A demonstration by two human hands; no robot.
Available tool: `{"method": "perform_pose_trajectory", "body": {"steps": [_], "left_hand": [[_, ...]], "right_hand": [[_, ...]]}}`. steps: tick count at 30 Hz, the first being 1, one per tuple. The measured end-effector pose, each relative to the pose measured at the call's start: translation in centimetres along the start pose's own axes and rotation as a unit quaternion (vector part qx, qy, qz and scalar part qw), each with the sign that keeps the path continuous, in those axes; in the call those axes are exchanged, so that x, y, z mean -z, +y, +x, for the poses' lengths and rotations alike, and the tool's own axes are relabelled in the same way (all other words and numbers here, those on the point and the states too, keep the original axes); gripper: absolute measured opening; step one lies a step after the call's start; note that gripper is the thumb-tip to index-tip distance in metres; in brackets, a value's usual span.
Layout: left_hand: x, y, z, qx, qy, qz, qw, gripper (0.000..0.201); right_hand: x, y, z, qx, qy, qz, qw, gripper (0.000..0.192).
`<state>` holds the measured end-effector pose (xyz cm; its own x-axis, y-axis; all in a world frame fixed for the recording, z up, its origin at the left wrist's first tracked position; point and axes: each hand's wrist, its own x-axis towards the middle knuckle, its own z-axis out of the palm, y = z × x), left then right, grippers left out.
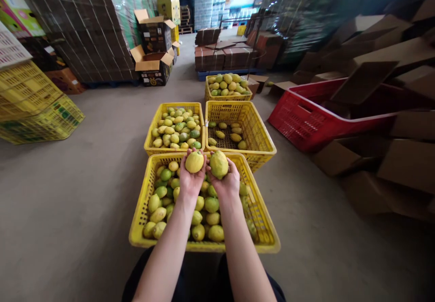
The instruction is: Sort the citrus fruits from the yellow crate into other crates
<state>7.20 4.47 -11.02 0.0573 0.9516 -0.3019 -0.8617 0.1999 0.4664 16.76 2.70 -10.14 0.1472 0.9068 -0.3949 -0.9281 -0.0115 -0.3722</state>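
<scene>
Nearest: both forearms reach forward over the near yellow crate [142, 236], which sits on the concrete floor [68, 193] and is filled with mixed yellow and green lemons.

Left hand [190, 179]: palm up, fingers curled around a yellow lemon [194, 162]. Right hand [227, 182]: likewise cupped around a yellow-green lemon [219, 164]. The two hands are side by side, nearly touching, held above the far end of the near crate. Both fruits sit in the palm, fully supported from below.

Handling, as a judgement: each lemon looks firm, light enough for one hand, with a dimpled rind that should give fair grip. Not fragile, but hard squeezing or dropping could bruise it. Best hold is around the broad middle, fingers spread, not at the pointed ends.

Beyond: two more yellow crates side by side, touching. The left crate [149, 148] is well filled with yellow and green lemons; the right crate [265, 146] holds only a few on its bottom. Farther back, a fourth yellow crate [208, 96] is heaped with lemons.

Right: a red crate [299, 121] among flattened brown cartons. Left: empty yellow crates stacked and tilted [37, 107]. Far: open cardboard boxes [152, 59] and wrapped pallets.

Writing: printing shows on the boxes, too small to read.
</scene>
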Motion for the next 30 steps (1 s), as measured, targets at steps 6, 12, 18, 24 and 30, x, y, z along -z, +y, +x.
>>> {"method": "perform_pose_trajectory", "body": {"steps": [6,12,18,24,30], "left_hand": [[-0.1,0.1,0.3,-0.024,0.016,0.019,0.999,0.038],[0.1,0.0,-0.3,-0.008,-0.026,-0.066,0.997,0.037],[0.8,-0.3,0.6,0.01,-0.017,-0.006,1.0,0.03],[3.6,-2.5,2.8,0.235,0.069,0.258,0.935,0.017],[9.8,0.9,3.3,0.352,0.089,0.467,0.806,0.013]], "right_hand": [[0.0,0.1,-0.1,0.051,-0.03,-0.027,0.998,0.017],[-0.1,1.4,0.3,0.098,-0.092,-0.096,0.986,0.028],[0.4,0.8,0.5,0.064,-0.045,-0.067,0.995,0.022],[1.2,-0.7,0.9,0.048,0.063,0.005,0.997,0.017],[1.7,-2.1,0.7,0.041,0.059,0.005,0.997,0.016]]}}
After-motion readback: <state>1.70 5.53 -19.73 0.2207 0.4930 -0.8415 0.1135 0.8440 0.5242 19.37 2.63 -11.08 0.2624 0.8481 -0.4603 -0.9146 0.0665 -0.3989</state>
